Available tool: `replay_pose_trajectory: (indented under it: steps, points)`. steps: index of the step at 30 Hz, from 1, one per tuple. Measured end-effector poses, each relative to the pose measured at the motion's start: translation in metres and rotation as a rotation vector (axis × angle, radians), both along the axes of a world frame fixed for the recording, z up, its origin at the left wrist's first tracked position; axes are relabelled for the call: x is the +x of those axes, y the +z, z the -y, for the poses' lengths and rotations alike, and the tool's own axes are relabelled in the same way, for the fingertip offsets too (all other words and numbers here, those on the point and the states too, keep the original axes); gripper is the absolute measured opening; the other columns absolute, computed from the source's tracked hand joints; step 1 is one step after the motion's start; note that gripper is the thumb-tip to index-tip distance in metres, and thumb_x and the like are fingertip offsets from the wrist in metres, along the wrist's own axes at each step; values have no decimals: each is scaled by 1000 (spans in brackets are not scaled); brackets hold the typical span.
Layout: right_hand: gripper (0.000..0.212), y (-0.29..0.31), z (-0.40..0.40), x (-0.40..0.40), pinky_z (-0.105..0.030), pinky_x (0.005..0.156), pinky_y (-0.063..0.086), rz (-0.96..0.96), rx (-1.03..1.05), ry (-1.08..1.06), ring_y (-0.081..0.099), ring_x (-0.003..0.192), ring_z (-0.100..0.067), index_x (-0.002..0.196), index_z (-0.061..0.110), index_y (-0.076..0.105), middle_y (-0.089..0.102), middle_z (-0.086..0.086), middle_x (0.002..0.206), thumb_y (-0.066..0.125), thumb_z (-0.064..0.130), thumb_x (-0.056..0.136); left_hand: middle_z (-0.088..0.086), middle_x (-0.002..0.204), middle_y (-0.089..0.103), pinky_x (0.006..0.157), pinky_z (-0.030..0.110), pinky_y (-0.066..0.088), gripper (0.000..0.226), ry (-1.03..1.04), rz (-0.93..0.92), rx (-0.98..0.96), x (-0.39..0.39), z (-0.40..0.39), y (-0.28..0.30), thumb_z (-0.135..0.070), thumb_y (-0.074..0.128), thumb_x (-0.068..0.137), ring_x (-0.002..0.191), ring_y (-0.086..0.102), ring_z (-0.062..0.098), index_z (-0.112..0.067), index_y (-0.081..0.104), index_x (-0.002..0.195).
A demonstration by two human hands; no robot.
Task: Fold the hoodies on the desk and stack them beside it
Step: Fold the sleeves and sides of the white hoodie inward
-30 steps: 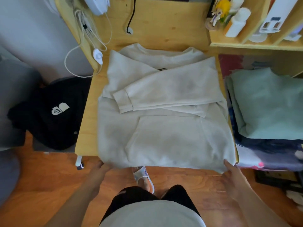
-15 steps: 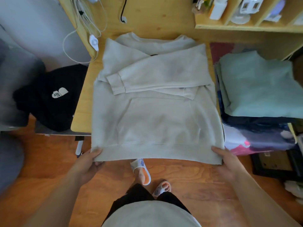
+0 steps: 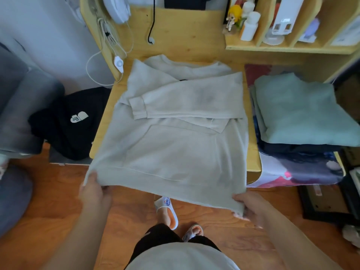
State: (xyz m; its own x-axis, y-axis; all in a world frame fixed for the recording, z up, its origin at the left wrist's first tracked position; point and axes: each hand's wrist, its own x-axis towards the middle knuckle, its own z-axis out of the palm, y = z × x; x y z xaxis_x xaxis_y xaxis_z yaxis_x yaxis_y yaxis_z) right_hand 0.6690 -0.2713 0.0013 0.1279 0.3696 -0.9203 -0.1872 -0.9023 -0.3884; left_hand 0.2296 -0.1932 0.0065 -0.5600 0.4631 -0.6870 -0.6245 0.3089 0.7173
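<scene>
A pale grey hoodie (image 3: 175, 137) lies spread face up on the wooden desk (image 3: 175, 32), its neckline toward the back and both sleeves folded across the chest, one cuff ending near the garment's left edge. The hem hangs past the front edge of the desk, lifted above the floor. The left hand (image 3: 93, 191) pinches the hem's left corner, thumb on top of the cloth and fingers curled beneath it. The right hand (image 3: 251, 207) grips the hem's right corner, the fabric bunched in its curled fingers (the fingertips there are blurred). Between the two hands the hem stretches in a shallow diagonal. To the right of the desk sits a stack of folded garments, a mint green hoodie (image 3: 300, 112) on top of darker folded pieces. To the left, lower than the desktop, a black hoodie (image 3: 74, 121) with a white logo lies in a heap. White cables (image 3: 109, 41) hang at the desk's back left corner, and a shelf (image 3: 288, 48) with small bottles and a figurine stands at the back right. Below, slippers rest on the wooden floor.
</scene>
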Motion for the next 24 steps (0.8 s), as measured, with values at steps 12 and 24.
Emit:
replay_pose_trajectory:
  steps: [12,24]
  points:
    - [26,29,-126,-27,-45,94,56,388,192,617,69,96,-21,123,14,65,71,-10,112,58,22,99,9,108,67,69,38,52,22,-101,-225,-108,-9,-28,6,-10,58,93,89,62,29,-19,66,111]
    - [74,-7,-212,-46,-46,111,36,1096,145,1319,23,146,-28,159,33,17,14,1,165,32,68,96,-1,106,69,80,39,55,31,-170,-466,-115,-127,-182,53,-15,48,97,96,65,19,-23,66,121]
